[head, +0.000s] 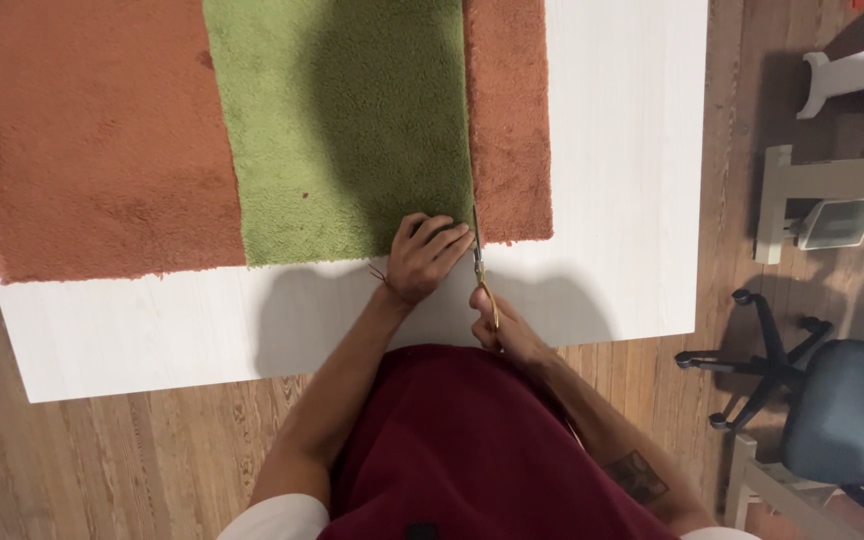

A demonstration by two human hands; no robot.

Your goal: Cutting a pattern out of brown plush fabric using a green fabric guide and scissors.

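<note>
Head cam, green fuzzy carpet (347, 120), scissors (479, 262) at edge

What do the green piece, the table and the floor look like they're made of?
The green piece looks like thick, fuzzy pile fabric, perhaps carpet or fleece: matte and shaggy at its edges. The table seems to be white-finished wood or laminate, with faint grain lines. The floor looks like wooden boards, with visible grain and plank seams.

Bare white table (632, 150) runs along the right edge and the near edge, open for a hand. Rust carpet (92, 130) and green carpet (342, 120) cover the far left; an office chair (832, 400) stands beyond the right edge.
</note>
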